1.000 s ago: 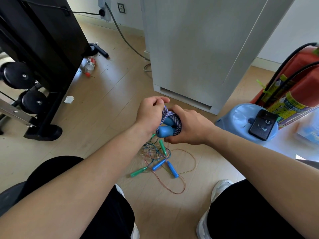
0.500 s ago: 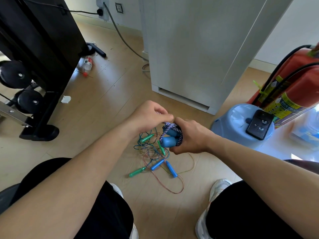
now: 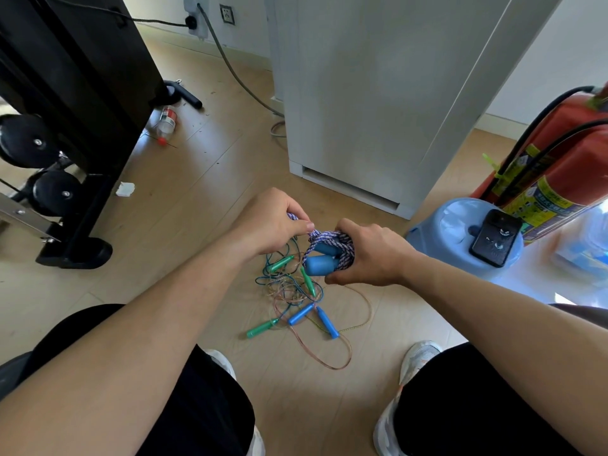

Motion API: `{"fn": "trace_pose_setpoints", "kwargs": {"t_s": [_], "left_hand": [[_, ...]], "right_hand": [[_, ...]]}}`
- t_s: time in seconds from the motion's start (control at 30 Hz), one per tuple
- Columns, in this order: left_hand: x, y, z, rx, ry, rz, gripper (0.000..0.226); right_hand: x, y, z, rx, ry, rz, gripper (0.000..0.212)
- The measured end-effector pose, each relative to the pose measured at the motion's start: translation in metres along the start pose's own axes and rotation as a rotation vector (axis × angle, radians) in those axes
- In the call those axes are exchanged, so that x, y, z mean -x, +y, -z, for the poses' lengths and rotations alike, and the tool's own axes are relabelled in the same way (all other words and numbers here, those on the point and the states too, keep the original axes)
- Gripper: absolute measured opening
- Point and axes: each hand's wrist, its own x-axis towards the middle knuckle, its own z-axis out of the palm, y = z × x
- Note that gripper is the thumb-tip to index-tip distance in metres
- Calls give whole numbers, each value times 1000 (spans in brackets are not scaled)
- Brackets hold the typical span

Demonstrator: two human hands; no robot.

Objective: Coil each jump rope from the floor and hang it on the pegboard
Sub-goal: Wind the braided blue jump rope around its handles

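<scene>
My right hand [image 3: 368, 255] grips a coiled purple-and-white braided jump rope [image 3: 332, 241] wound around its two blue handles [image 3: 320, 263]. My left hand [image 3: 269, 222] pinches the loose end of that rope and holds it taut just left of the coil. Below the hands, a tangle of thin jump ropes [image 3: 292, 291] lies on the wooden floor, with green handles [image 3: 261, 329] and blue handles [image 3: 325, 320] mixed in. No pegboard is in view.
A white cabinet [image 3: 371, 93] stands ahead. A light blue stool [image 3: 444, 225] with a black phone [image 3: 495, 238] and a red fire extinguisher [image 3: 559, 159] are at right. A black weight machine [image 3: 65, 110] and a bottle [image 3: 167, 120] are at left. My knees and shoes frame the floor.
My left hand moved left off the coil and now pulls the rope's end sideways. The right hand kept hold of the wrapped handles.
</scene>
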Motion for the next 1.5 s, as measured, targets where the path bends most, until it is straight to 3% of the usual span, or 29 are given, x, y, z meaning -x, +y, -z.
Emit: {"fn": "trace_pose_setpoints", "kwargs": {"t_s": [0.07,0.27,0.5,0.73,0.77,0.87,0.97,1.13,1.33,1.4,1.5], "left_hand": [[-2,-4,2,61,52,3,8],[-5,-4,-7,41,144,-12,10],[-8,-3,2,-49,31,-25,16],[-1,-4,11,-31,70,-32,16],[2,-5,13,-12,72,-37,16],[7,-6,12,44,140,-78,16],[13,1,10,121,184,-82,19],[-1,22,26,233,207,-113,23],[-65,17,45,429,204,-68,19],[-97,4,47,463,186,-34,21],[-148,-23,48,455,127,34,21]], "right_hand": [[1,-1,1,-111,-13,6,77],[5,1,1,-173,-85,36,60],[11,23,-3,-137,-76,63,57],[12,29,-1,-153,-56,61,44],[13,23,-2,-165,-46,76,48],[16,7,-3,-130,-2,133,85],[13,-8,-2,-126,4,174,89],[-8,-28,14,-437,44,117,58],[-86,-33,27,-790,118,82,84],[-125,-31,28,-871,114,131,77],[-179,-25,27,-786,110,82,55]]}}
